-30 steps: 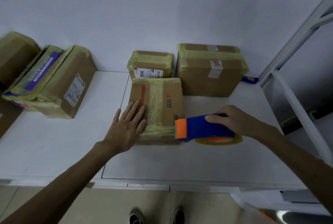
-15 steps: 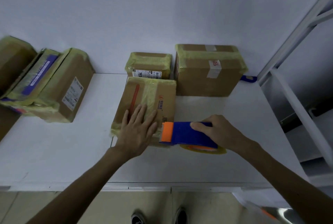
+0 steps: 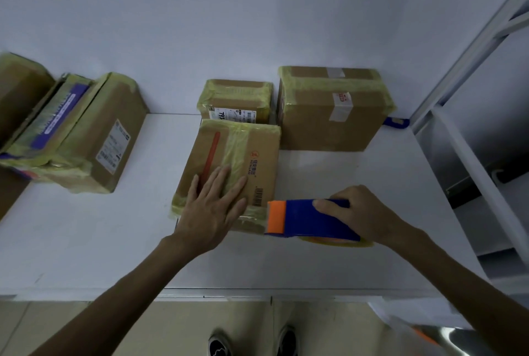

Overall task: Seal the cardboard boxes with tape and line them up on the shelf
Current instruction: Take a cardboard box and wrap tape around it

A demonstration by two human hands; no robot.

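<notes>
- Shelf board (image 3: 86,241), white and flat, bore the small brown tape-wrapped cardboard box (image 3: 257,161) at its middle
- Box looked light, stiff, tape-slick; best steadied from above
- Blue-and-orange plastic tape dispenser (image 3: 309,218) sat at its near right corner
- Left hand (image 3: 211,209) pressed its lid, fingers straight, spread
- Right hand (image 3: 360,212) gripped the dispenser, fingers curled

The front carton (image 3: 257,155) carries red "HENGAN" print above a barcode (image 3: 258,196). The small box (image 3: 237,95) at the shelf's (image 3: 343,258) back edge has a label (image 3: 234,115) starting "79". Other labels are illegible.
</notes>
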